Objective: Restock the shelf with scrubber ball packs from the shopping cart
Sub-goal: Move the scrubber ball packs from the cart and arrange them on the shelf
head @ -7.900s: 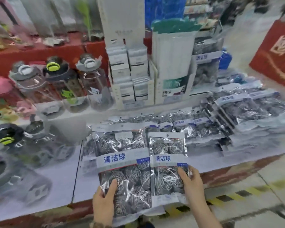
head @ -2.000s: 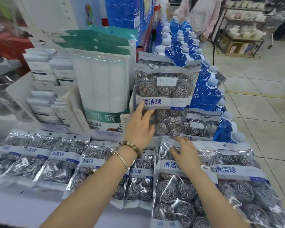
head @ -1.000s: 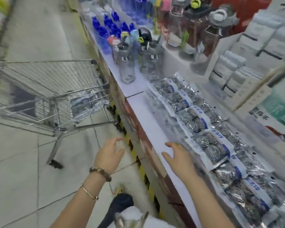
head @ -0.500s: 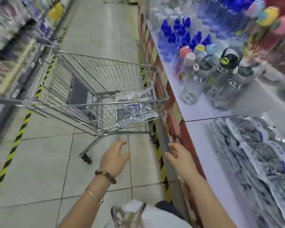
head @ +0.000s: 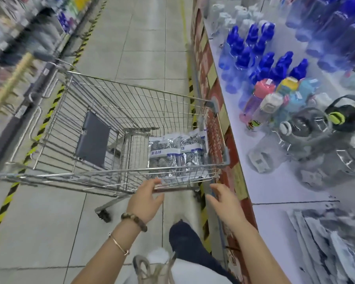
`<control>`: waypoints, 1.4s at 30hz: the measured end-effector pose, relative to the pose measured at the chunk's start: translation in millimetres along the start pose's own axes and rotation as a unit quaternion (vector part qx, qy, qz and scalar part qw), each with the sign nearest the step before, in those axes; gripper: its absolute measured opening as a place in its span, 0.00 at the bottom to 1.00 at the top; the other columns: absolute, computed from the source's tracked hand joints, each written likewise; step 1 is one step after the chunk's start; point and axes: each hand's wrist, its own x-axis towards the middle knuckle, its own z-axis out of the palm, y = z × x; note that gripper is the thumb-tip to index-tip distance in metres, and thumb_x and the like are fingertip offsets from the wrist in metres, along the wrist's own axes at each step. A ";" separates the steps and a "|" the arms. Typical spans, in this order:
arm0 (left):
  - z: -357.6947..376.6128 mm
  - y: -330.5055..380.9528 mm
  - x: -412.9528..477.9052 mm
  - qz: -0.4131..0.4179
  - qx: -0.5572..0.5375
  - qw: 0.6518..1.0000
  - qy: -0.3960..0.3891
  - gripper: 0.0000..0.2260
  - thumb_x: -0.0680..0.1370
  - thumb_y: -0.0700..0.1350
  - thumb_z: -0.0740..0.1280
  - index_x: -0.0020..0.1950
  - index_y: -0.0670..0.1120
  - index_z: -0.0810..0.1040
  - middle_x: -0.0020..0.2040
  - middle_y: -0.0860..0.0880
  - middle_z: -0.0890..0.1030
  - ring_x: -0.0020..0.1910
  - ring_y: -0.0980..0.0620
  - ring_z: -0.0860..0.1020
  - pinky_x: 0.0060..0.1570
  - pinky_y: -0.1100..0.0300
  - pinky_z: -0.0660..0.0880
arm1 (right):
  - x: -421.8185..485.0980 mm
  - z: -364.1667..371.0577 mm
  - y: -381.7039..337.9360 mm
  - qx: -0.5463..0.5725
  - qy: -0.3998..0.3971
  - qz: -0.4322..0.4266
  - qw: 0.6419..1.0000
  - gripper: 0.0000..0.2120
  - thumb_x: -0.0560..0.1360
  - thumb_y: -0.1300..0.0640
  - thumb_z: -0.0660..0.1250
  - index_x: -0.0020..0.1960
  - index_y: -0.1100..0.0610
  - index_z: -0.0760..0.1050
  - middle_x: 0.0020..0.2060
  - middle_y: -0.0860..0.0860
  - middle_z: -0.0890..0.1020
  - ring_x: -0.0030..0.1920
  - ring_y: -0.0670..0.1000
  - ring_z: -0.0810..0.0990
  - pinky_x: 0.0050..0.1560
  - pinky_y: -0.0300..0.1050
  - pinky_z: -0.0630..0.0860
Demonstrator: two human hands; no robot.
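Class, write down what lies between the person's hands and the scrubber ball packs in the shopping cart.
Head view: only the shopping cart's near wire wall stands between the left hand, the right hand and the scrubber ball packs.

Blue-capped bottles (head: 262,58) clustered far right, more blurred beyond. Nearer: pink-capped bottle (head: 261,90), yellow-capped bottle (head: 288,85), white-capped bottle (head: 272,103) standing close together. Large clear jugs (head: 316,148) near right, one with black lid (head: 346,116) and green ring. Pale tiled floor (head: 141,48) down aisle; yellow-black tape (head: 43,124) along left side. Blurred racks (head: 12,37) far left
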 end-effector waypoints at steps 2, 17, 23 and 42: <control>-7.8 14.2 31.8 -0.013 0.001 1.000 0.003 0.17 0.75 0.48 0.65 0.63 0.52 0.72 0.62 0.53 0.74 0.58 0.55 0.74 0.57 0.58 0.72 | 40.6 -13.5 -10.7 0.000 -0.006 -0.007 1.000 0.18 0.77 0.54 0.64 0.67 0.54 0.70 0.62 0.47 0.74 0.57 0.43 0.72 0.57 0.36 0.66; -13.1 -13.1 244.2 -0.120 0.021 0.986 -0.114 0.18 0.75 0.49 0.66 0.64 0.48 0.70 0.61 0.51 0.75 0.34 0.63 0.69 0.32 0.71 0.67 | 239.2 -3.1 -19.5 -0.044 -0.119 0.126 0.984 0.21 0.76 0.52 0.65 0.67 0.56 0.70 0.63 0.51 0.76 0.59 0.51 0.75 0.61 0.47 0.72; 34.1 -58.6 305.0 -0.263 -0.041 0.944 -0.194 0.24 0.73 0.51 0.68 0.67 0.46 0.67 0.57 0.48 0.76 0.34 0.58 0.73 0.35 0.65 0.73 | 298.8 40.7 -0.3 -0.013 -0.191 0.243 0.951 0.24 0.78 0.53 0.63 0.71 0.59 0.63 0.64 0.54 0.73 0.51 0.49 0.76 0.50 0.40 0.72; 163.5 -191.7 349.0 -0.501 -0.171 0.839 -0.129 0.37 0.56 0.57 0.78 0.60 0.45 0.71 0.52 0.46 0.81 0.48 0.46 0.79 0.51 0.48 0.78 | 364.4 148.7 104.8 -0.006 -0.085 0.499 0.862 0.40 0.64 0.34 0.71 0.66 0.59 0.68 0.59 0.58 0.78 0.58 0.61 0.76 0.60 0.54 0.71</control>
